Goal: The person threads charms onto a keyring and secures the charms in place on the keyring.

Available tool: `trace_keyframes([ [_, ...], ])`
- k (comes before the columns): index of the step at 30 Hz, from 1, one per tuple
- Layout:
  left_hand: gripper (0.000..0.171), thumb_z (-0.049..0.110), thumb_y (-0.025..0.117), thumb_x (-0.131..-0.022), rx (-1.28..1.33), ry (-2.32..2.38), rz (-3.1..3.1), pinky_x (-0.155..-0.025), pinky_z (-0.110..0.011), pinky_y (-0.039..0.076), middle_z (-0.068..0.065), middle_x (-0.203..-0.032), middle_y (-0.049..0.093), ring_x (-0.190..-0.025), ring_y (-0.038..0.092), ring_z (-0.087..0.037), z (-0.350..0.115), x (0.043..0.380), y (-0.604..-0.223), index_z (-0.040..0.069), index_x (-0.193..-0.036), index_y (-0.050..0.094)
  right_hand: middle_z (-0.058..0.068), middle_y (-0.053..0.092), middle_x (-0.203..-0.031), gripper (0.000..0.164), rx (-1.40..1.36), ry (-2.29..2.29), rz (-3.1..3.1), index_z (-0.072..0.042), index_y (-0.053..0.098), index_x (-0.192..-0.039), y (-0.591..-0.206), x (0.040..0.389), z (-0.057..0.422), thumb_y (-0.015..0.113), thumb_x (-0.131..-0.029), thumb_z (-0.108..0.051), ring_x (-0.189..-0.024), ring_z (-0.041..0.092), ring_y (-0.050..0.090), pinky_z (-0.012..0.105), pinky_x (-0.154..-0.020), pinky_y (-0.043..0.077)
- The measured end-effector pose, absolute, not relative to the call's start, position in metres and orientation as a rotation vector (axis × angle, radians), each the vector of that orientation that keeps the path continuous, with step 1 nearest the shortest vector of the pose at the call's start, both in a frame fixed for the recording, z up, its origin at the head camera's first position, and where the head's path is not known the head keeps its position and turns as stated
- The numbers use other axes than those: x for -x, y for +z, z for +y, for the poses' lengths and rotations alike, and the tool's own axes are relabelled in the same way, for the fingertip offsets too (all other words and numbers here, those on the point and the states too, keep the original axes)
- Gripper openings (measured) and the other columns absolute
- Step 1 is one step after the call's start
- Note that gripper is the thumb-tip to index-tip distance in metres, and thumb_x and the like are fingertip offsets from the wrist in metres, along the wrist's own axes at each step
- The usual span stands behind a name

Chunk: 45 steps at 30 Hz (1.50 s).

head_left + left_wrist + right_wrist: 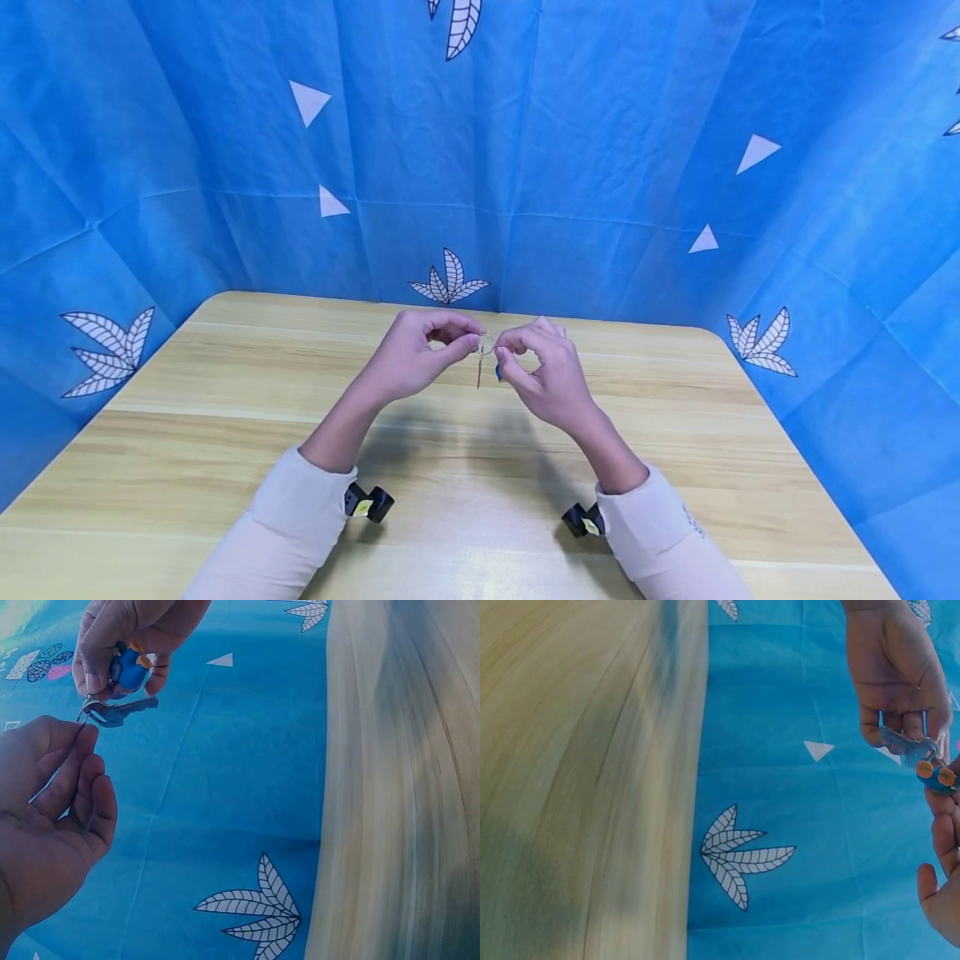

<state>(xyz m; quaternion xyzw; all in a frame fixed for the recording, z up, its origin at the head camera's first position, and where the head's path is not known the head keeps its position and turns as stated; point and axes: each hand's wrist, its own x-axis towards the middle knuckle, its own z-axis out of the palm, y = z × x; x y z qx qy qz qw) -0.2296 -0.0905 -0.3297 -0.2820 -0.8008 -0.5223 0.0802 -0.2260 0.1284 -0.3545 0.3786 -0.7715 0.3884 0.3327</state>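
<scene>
"Pinching what?"
"Left hand (405, 358) and right hand (553, 375) clamp a key ring (492, 342) above the table (480, 517), key (120, 714) hanging between them, blue charm (133, 673) at right; print (693, 522) on the right sleeve (652, 525) is illegible."

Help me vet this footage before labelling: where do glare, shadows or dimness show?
Head: glare whitens the pale wooden tabletop at bottom centre, soft shadows fall below the bare left hand and bare right hand; left wrist: dimmer, grey metal key dull; right wrist: also dim, yet the blue-and-orange charm stands out.
</scene>
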Motion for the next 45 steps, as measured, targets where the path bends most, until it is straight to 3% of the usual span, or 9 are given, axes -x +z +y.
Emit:
trace_keyframes([
  [5,0.015,0.016,0.072,-0.098,0.855,-1.537,-2.413,-0.065,-0.032,0.052,0.0,-0.086,0.072,-0.081,0.064,-0.02,-0.092,0.229,-0.33,0.007,-0.108,0.078,-0.003,0.067,-0.073,0.01,-1.009,0.997,-1.988,-0.01,0.07,-0.084,-0.356,0.227,0.127,0.064,-0.091,-0.006,-0.08,0.017,0.057,0.036,-0.073,0.034],
  [12,0.014,0.016,0.071,-0.098,0.908,-1.532,-2.431,-0.068,-0.032,0.052,-0.001,-0.089,0.073,-0.082,0.063,-0.019,-0.094,0.229,-0.33,0.01,-0.109,0.079,-0.004,0.066,-0.074,0.01,-0.981,1.069,-2.031,-0.01,0.073,-0.086,-0.356,0.225,0.128,0.065,-0.09,-0.006,-0.078,0.016,0.057,0.036,-0.074,0.037],
  [19,0.016,0.013,0.069,-0.099,0.986,-1.488,-2.45,-0.079,-0.038,0.055,-0.006,-0.096,0.075,-0.085,0.064,-0.017,-0.092,0.231,-0.333,0.006,-0.111,0.078,-0.007,0.062,-0.073,0.01,-0.893,1.22,-2.181,-0.011,0.074,-0.088,-0.354,0.222,0.131,0.067,-0.093,-0.006,-0.079,0.015,0.055,0.039,-0.074,0.041],
  [24,0.016,0.017,0.07,-0.1,0.896,-1.496,-2.453,-0.082,-0.043,0.056,-0.002,-0.093,0.074,-0.083,0.064,-0.017,-0.087,0.23,-0.333,0.009,-0.111,0.076,-0.004,0.062,-0.074,0.01,-0.853,1.271,-2.189,-0.009,0.074,-0.089,-0.355,0.221,0.13,0.067,-0.094,-0.005,-0.08,0.015,0.056,0.036,-0.075,0.043],
  [30,0.016,0.023,0.072,-0.098,0.817,-1.482,-2.391,-0.077,-0.036,0.057,0.005,-0.092,0.073,-0.086,0.066,-0.015,-0.083,0.225,-0.332,0.01,-0.108,0.075,0.002,0.063,-0.075,0.01,-0.765,1.408,-2.13,-0.006,0.071,-0.089,-0.354,0.22,0.126,0.066,-0.097,-0.005,-0.077,0.018,0.057,0.03,-0.074,0.047],
  [37,0.015,0.019,0.078,-0.093,1.024,-1.152,-2.246,-0.081,-0.033,0.051,0.002,-0.105,0.076,-0.098,0.065,-0.019,-0.078,0.226,-0.334,0.013,-0.106,0.08,0.003,0.065,-0.079,0.01,-0.661,1.5,-2.139,-0.006,0.07,-0.09,-0.352,0.218,0.125,0.065,-0.099,-0.006,-0.078,0.018,0.059,0.031,-0.075,0.049],
  [45,0.011,0.014,0.08,-0.09,1.068,-1.064,-2.152,-0.076,-0.033,0.045,0.0,-0.1,0.076,-0.092,0.061,-0.017,-0.075,0.225,-0.336,0.01,-0.1,0.081,0.004,0.064,-0.077,0.009,-0.665,1.544,-2.136,-0.006,0.071,-0.091,-0.35,0.215,0.124,0.066,-0.099,-0.008,-0.078,0.02,0.059,0.031,-0.074,0.048],
])
